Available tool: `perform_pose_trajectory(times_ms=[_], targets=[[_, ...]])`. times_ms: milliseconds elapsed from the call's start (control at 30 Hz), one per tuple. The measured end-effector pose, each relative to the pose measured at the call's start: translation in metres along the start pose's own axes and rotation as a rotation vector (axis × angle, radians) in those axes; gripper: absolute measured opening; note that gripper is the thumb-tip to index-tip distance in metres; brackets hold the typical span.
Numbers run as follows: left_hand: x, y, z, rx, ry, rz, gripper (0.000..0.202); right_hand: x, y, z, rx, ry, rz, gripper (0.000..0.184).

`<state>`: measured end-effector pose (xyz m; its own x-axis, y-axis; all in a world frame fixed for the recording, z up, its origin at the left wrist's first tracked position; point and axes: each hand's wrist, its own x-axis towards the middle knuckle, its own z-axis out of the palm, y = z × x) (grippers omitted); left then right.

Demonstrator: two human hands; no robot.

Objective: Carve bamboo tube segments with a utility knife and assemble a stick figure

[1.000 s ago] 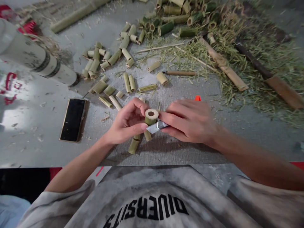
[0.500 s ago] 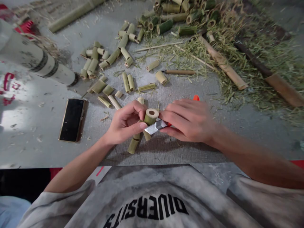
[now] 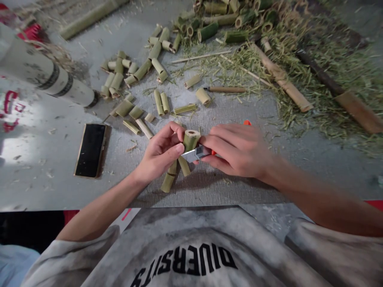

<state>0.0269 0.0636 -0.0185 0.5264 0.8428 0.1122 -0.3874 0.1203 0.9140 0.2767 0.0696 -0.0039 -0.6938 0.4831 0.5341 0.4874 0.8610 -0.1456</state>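
A short hollow bamboo piece (image 3: 189,141) stands upright between my two hands, its pale cut end facing up. My left hand (image 3: 163,153) pinches it from the left with thumb and fingers. In my right hand (image 3: 239,149) is a box cutter (image 3: 196,153) with a red-orange body, mostly hidden by the fingers. Its metal blade crosses the near side of the bamboo and points toward my left thumb. My right fingertips also reach the bamboo's right side. Below the hands, more bamboo pieces (image 3: 169,180) lie on the grey table (image 3: 209,193).
A phone (image 3: 90,150) lies at left, near a white patterned cylinder (image 3: 64,81). Small bamboo cuttings (image 3: 142,71) are spread beyond my hands. A wooden-handled tool (image 3: 227,90) rests there too. Green shavings (image 3: 287,87), thicker bamboo tubes (image 3: 208,32) and a long-bladed tool (image 3: 357,107) occupy the far right.
The bamboo piece has tipped, so its top end shows as a narrower oval. The blade has shifted slightly upward against it, with both hands staying close to the same place.
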Motion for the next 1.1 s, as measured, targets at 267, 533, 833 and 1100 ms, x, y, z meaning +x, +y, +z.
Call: perform_pose_trajectory(times_ms=[267, 533, 833, 1100], targets=[[-0.008, -0.006, -0.018, 0.209, 0.004, 0.063, 0.024, 0.0, -0.002, 0.001, -0.008, 0.004, -0.002, 0.04], [-0.01, -0.006, -0.015, 0.276, 0.029, 0.185, 0.02, 0.003, -0.013, -0.005, -0.138, 0.033, 0.034, 0.045], [-0.01, -0.005, -0.009, 0.277, 0.106, 0.204, 0.023, 0.007, -0.021, -0.009, -0.227, 0.084, 0.1, 0.041], [-0.015, 0.001, 0.02, 0.144, -0.101, 0.08, 0.012, 0.001, 0.034, -0.02, -0.252, 0.393, 0.409, 0.035]])
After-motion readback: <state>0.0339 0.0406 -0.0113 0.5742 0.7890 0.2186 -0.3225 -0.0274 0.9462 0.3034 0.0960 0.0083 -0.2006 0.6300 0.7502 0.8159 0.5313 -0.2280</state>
